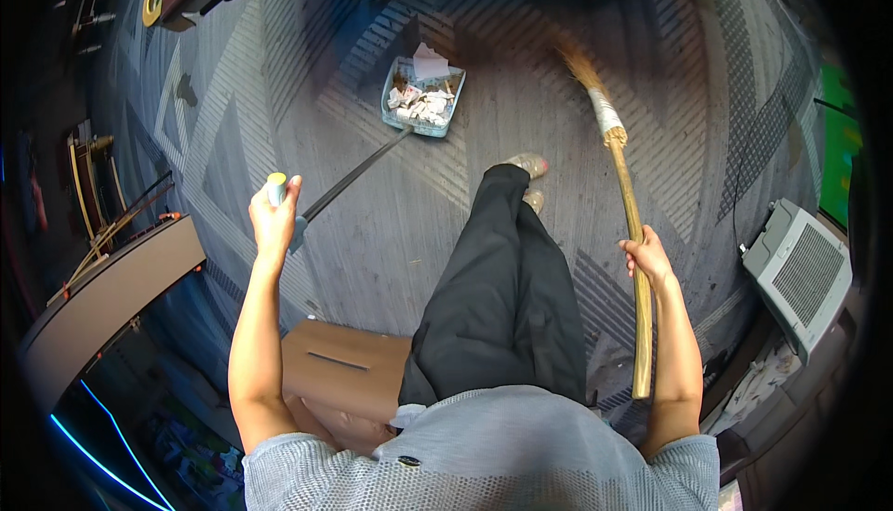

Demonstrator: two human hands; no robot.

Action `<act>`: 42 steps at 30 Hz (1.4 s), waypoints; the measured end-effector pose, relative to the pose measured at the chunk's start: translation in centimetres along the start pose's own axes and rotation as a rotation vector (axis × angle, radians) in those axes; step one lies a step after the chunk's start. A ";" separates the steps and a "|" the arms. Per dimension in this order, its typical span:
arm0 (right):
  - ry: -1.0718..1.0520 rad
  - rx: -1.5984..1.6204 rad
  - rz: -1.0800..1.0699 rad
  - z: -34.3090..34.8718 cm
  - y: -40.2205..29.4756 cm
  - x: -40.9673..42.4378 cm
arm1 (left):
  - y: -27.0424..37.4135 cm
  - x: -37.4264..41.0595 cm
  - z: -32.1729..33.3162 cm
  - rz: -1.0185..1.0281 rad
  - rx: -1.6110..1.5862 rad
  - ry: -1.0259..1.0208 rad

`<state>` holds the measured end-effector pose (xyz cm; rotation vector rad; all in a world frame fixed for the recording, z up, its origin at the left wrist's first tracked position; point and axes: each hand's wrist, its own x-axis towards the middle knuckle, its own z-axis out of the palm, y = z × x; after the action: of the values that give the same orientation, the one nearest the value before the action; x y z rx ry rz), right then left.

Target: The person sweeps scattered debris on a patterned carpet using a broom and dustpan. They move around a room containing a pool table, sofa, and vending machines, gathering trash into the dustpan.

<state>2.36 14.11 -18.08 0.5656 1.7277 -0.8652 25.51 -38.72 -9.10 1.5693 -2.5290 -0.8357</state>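
My left hand (274,214) is closed on the handle (277,191) of a long-handled dustpan, whose dark shaft slants away to the pan. The light-blue plastic dustpan (421,129) holds crumpled white papers (422,105), a larger pale piece of paper (430,62) and brown debris. In my right hand (649,257) is the wooden handle of a straw broom (630,197). Its bristles (580,68) point away from me, to the right of the dustpan; white wrapping binds them above the stick. Whether the bristle tips touch the floor I cannot tell.
Brown cardboard box (349,364) beside my legs at the lower left. A grey appliance with a grille (809,270) stands at the right. Green-topped tables (841,155) show at the right and upper left. Cue-like sticks (87,190) and a beige-topped counter (125,288) are at the left.
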 end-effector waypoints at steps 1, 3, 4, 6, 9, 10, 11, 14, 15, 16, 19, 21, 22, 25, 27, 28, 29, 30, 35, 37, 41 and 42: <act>0.027 0.018 0.043 -0.1 0.8 0.6 | -0.5 -0.9 -0.5 -0.007 -0.012 0.005; 0.082 -0.018 0.080 -0.2 3.4 2.0 | -1.6 -2.3 -1.6 -0.024 -0.033 0.014; 0.111 -0.076 0.073 -0.1 4.9 2.3 | -2.1 -2.7 -1.8 -0.025 -0.015 0.001; 0.182 -0.255 0.045 0.5 6.4 2.0 | -3.3 -3.1 -2.0 -0.015 0.012 -0.004; 0.107 -0.237 -0.029 2.1 4.2 -1.5 | -5.7 -4.0 -1.6 -0.063 0.024 -0.008; 0.119 -0.305 -0.085 2.6 3.2 -1.8 | -6.2 -4.0 -1.2 -0.082 0.019 -0.010; 0.129 -0.375 -0.143 3.2 2.2 -1.9 | -6.5 -3.9 -1.0 -0.081 0.029 -0.010; 0.086 -0.501 -0.294 4.7 -1.2 0.6 | -6.4 -4.0 -0.3 -0.086 0.048 -0.054; 0.074 -0.540 -0.336 5.7 -3.5 2.2 | -6.4 -3.9 0.1 -0.093 0.043 -0.083; 0.115 -0.650 -0.465 6.5 -5.0 4.7 | -6.6 -3.6 0.5 -0.092 0.035 -0.111; 0.122 -0.778 -0.432 11.8 -11.8 7.2 | -6.9 -3.7 1.0 -0.103 0.003 -0.129; 0.148 -0.807 -0.401 15.4 -12.6 7.8 | -6.5 -3.4 1.3 -0.109 0.025 -0.128; 0.113 -0.770 -0.384 17.0 -11.5 7.4 | -6.2 -3.5 1.6 -0.071 -0.001 -0.114; -0.028 -0.824 -0.337 17.8 -5.7 5.1 | -4.7 -3.9 1.0 -0.132 0.024 -0.129; -0.216 -0.875 -0.142 15.9 -6.8 -0.6 | -5.2 -4.2 1.0 -0.131 -0.010 -0.111; -0.246 -0.870 -0.126 14.8 -7.1 -3.0 | -5.4 -4.0 1.0 -0.130 -0.024 -0.104; -0.275 -0.864 -0.109 13.6 -7.3 -5.1 | -5.3 -3.8 1.1 -0.121 -0.021 -0.095; -0.254 -0.844 -0.089 12.7 -7.3 -7.0 | -5.2 -3.5 1.1 -0.113 -0.015 -0.082; -0.162 -0.764 -0.142 11.1 -10.0 -7.4 | -5.8 -3.4 0.8 -0.106 -0.008 -0.067; -0.119 -0.842 -0.307 11.2 -11.5 -4.0 | -5.4 -3.2 0.8 -0.129 0.000 -0.066; -0.038 -0.932 -0.478 14.9 -17.7 1.8 | -6.2 -4.3 0.1 -0.107 -0.010 -0.093; -0.034 -0.969 -0.525 16.1 -19.4 3.8 | -6.7 -4.7 -0.4 -0.114 -0.003 -0.114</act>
<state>-3.32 -10.73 -19.09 -0.5615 2.0331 -0.2740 33.43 -37.20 -10.81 1.7267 -2.5320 -0.9687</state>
